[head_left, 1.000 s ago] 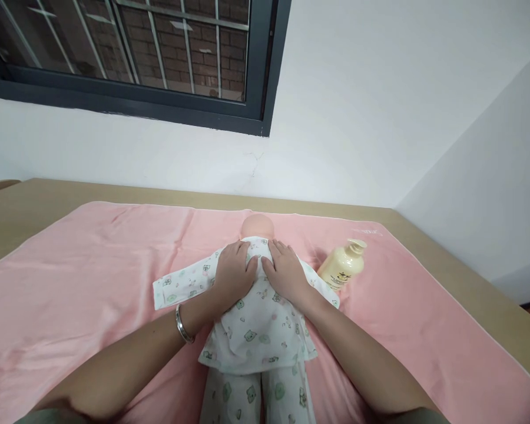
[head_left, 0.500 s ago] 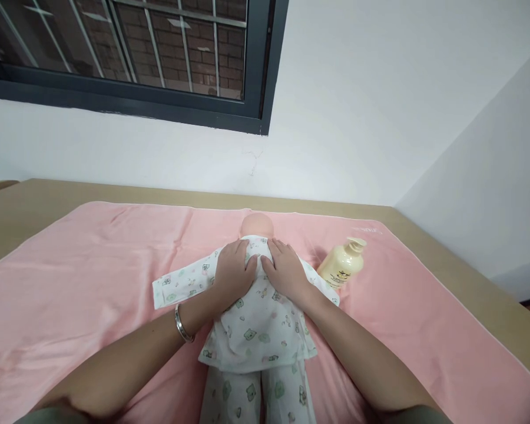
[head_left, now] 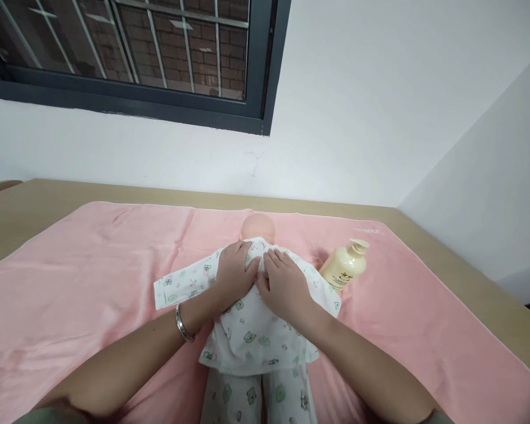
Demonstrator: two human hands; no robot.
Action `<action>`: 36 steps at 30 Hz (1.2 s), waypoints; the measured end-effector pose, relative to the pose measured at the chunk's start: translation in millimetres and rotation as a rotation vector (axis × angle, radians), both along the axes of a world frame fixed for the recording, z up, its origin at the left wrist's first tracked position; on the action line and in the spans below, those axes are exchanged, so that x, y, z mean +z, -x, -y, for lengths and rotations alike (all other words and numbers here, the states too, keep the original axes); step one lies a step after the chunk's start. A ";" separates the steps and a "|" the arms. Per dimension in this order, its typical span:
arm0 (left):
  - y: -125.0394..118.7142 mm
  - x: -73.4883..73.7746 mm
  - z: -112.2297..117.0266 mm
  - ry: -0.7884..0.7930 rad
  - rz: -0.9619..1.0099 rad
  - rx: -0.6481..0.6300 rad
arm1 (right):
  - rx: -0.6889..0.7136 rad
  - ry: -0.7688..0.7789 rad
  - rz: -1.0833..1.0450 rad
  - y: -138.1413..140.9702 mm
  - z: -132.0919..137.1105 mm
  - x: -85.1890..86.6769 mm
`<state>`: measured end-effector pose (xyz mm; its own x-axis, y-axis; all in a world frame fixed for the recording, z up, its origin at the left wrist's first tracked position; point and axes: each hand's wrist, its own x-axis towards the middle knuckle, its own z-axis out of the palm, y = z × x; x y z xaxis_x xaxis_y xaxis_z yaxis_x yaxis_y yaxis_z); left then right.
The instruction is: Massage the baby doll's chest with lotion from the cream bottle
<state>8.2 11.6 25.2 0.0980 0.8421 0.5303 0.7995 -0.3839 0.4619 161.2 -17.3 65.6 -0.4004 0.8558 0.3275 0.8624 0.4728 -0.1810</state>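
Note:
A baby doll, its smooth head (head_left: pixel 258 227) pointing away from me, lies stretched out on a pink cloth (head_left: pixel 132 253). It wears a white printed top (head_left: pixel 265 344) and matching trousers (head_left: pixel 234 394); no facial features show. My left hand (head_left: pixel 236 268) rests flat on the top near the doll's left-side shoulder in view, thumb spread. Beside it, my right hand (head_left: pixel 285 282) lies on the upper torso with fingers extended, close to the left thumb. Neither hand grasps anything. A silver bangle (head_left: pixel 184 324) circles my left wrist.
To the right of the doll, a pale yellow pump bottle (head_left: pixel 347 265) is by the sleeve end. The cloth covers a wooden surface (head_left: pixel 477 277) that meets a white wall (head_left: pixel 335 118). A dark-framed window (head_left: pixel 265 70) with bars is above.
My right hand has slid slightly down the doll's torso toward me, away from the neck. My left hand stays in place on the top.

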 end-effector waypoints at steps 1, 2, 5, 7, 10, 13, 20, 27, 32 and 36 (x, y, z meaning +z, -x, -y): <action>0.0 -0.3 1.5 -0.024 0.001 -0.003 | -0.013 0.016 -0.004 -0.7 -2.2 0.4; -0.3 -0.6 3.3 -0.049 0.003 -0.001 | -0.020 0.042 -0.008 -2.3 -6.7 1.1; -1.8 -2.1 7.4 -0.090 0.011 0.027 | -0.008 0.117 -0.017 -8.1 -24.7 3.0; -2.7 -3.1 6.5 -0.078 0.016 0.052 | 0.009 0.134 -0.012 -9.6 -29.8 3.6; -2.3 -3.7 1.4 -0.034 0.014 0.070 | 0.012 0.111 0.000 -6.7 -20.9 3.0; -1.3 -3.0 -1.4 -0.015 -0.004 0.021 | 0.005 0.061 0.011 -2.9 -8.8 1.2; -4.3 -3.3 6.8 -0.117 0.004 0.028 | 0.004 0.120 0.026 -6.6 -31.4 -6.0; -3.6 -2.0 6.5 -0.099 0.013 0.013 | -0.001 0.092 0.018 -6.1 -31.0 -8.4; -3.3 -1.0 7.2 -0.087 0.021 0.009 | 0.000 0.087 0.014 -6.1 -30.7 -8.5; -3.7 -1.9 7.6 -0.071 0.016 0.023 | -0.001 0.070 0.001 -6.0 -31.5 -10.7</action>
